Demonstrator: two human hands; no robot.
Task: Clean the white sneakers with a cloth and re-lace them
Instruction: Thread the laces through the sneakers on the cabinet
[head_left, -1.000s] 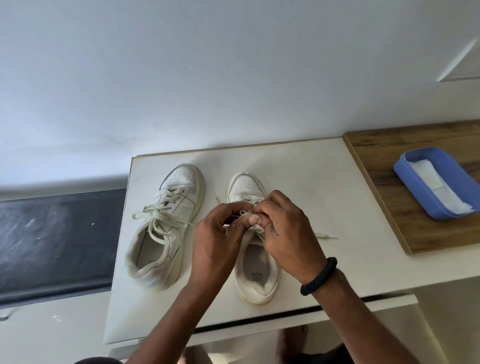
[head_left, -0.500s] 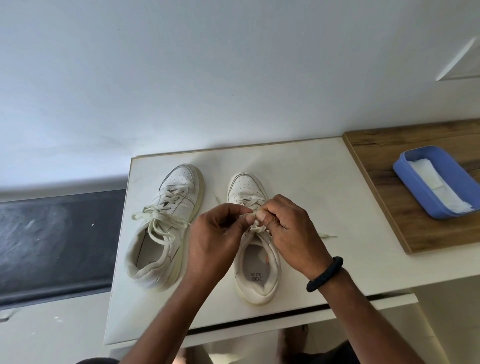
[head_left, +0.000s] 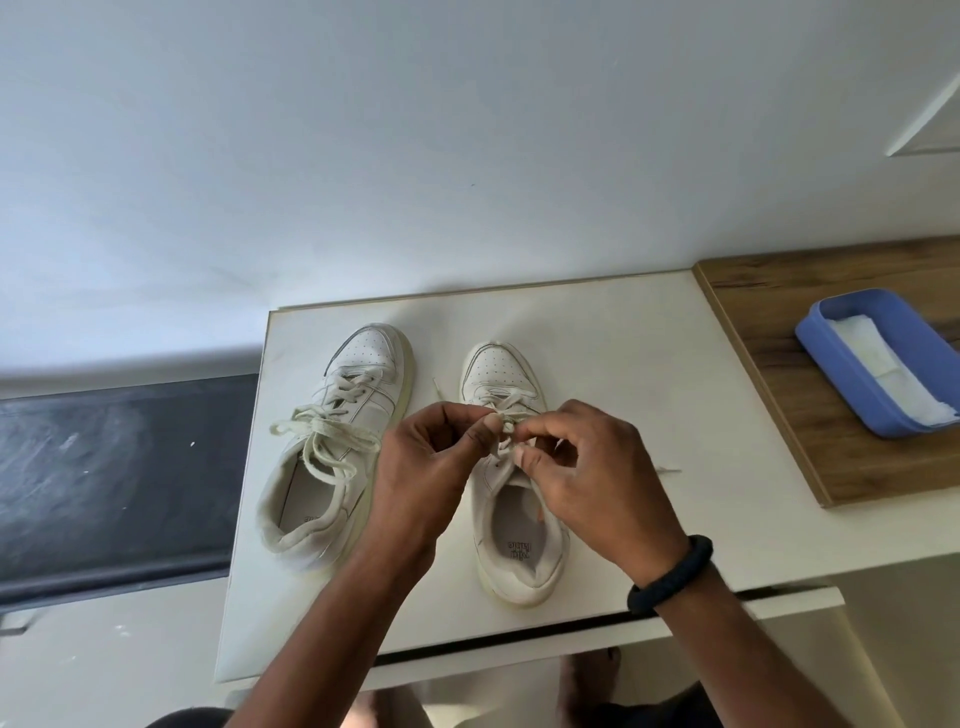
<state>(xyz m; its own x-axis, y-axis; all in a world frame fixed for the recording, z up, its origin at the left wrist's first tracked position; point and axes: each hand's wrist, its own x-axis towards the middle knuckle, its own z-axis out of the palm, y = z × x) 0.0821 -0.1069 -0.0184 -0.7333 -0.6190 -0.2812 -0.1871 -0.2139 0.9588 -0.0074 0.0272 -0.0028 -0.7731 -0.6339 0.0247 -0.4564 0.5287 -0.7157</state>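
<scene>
Here, fingers of left hand (head_left: 423, 467) and right hand (head_left: 597, 475) pinched narrowly on the right sneaker's (head_left: 511, 483) lace (head_left: 506, 415).

Looks like a home, probably a bedroom or hallway corner: plain painted wall (head_left: 467, 130), white laminate table (head_left: 597, 353), wooden board (head_left: 831, 467) holding a blue tray (head_left: 831, 384).
</scene>
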